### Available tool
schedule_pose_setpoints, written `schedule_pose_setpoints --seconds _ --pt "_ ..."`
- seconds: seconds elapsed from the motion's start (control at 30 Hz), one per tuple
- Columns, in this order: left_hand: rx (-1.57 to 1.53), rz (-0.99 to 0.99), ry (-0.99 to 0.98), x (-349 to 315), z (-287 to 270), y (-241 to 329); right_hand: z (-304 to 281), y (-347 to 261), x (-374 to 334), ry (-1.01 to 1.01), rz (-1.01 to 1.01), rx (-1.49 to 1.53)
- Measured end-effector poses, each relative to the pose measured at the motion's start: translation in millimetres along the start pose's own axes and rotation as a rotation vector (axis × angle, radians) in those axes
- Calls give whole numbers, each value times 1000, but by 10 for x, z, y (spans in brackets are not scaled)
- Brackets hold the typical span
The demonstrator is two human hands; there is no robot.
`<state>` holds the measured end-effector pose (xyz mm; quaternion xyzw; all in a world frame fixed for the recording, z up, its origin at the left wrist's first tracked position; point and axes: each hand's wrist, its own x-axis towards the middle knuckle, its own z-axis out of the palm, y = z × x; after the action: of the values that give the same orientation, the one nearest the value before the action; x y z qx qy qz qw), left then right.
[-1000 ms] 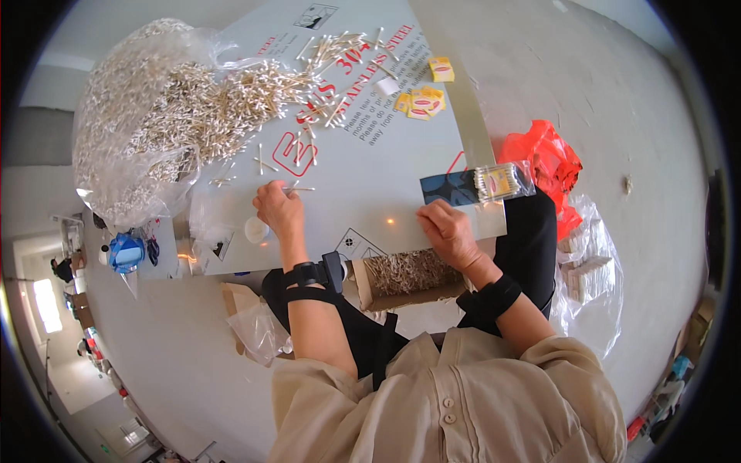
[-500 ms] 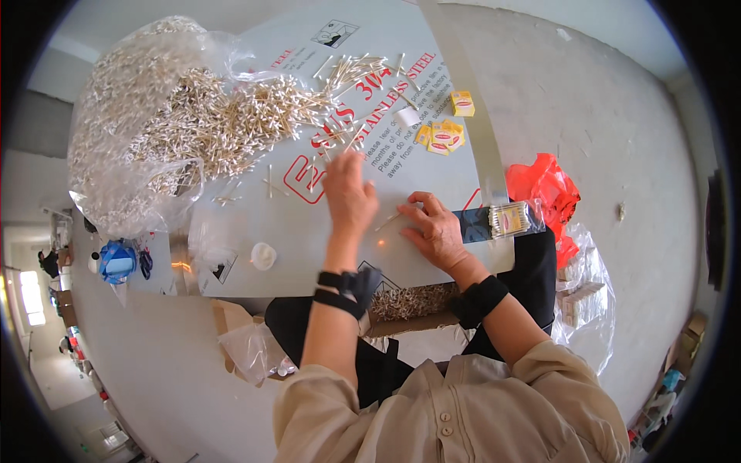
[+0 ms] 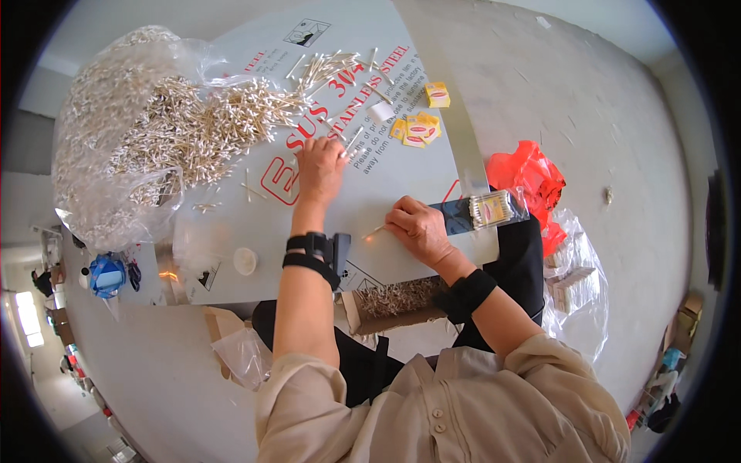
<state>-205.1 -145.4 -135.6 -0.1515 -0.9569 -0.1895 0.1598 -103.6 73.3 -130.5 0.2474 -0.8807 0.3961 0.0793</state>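
My left hand (image 3: 319, 170) is over the middle of the metal-sheet table (image 3: 324, 262), its fingers curled together. A white swab tip shows at its thumb, and loose cotton swabs (image 3: 354, 140) lie just beyond. My right hand (image 3: 418, 228) rests nearer the front edge, fingers closed on a cotton swab (image 3: 373, 232) that points left. Right beside that hand lies a clear packet of cotton swabs (image 3: 489, 209) with a yellow label and a dark strip. A large heap of cotton swabs (image 3: 224, 123) spills from a clear plastic bag (image 3: 100, 147) at the far left.
Yellow cards (image 3: 417, 129), a small yellow box (image 3: 437, 95) and a white piece (image 3: 380, 112) lie at the far right. A round white lid (image 3: 245, 261) sits front left. Below the edge is a carton of swabs (image 3: 397, 299). A red bag (image 3: 526, 181) lies right.
My left hand has moved left and its fingers have curled in. My right hand's fingers have closed around the swab near it. The whole view has shifted slightly.
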Motion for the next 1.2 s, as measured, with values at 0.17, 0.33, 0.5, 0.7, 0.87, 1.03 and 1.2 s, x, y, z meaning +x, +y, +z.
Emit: schedule_pose_setpoints --seconds 0.17,0.33,0.5,0.7,0.87,1.03,1.2 --pt "-84 -5 17 -474 -68 677 -49 -99 -208 23 -2 -16" --pt "-149 -15 -38 -778 -140 999 -57 -121 -327 8 63 -75" --pt "-253 -58 -14 -759 -248 1041 -207 -216 -251 1 104 -125" --pt "-188 106 -138 -433 -242 926 -192 -198 -170 120 91 -142" --pt "-110 -5 -202 -426 -207 819 -200 -203 -155 31 42 -206" --pt "-179 -29 -111 -589 -236 777 -97 -70 -136 54 -55 -232" --pt "-268 -366 84 -930 -375 511 -85 -100 -49 85 -188 -249"
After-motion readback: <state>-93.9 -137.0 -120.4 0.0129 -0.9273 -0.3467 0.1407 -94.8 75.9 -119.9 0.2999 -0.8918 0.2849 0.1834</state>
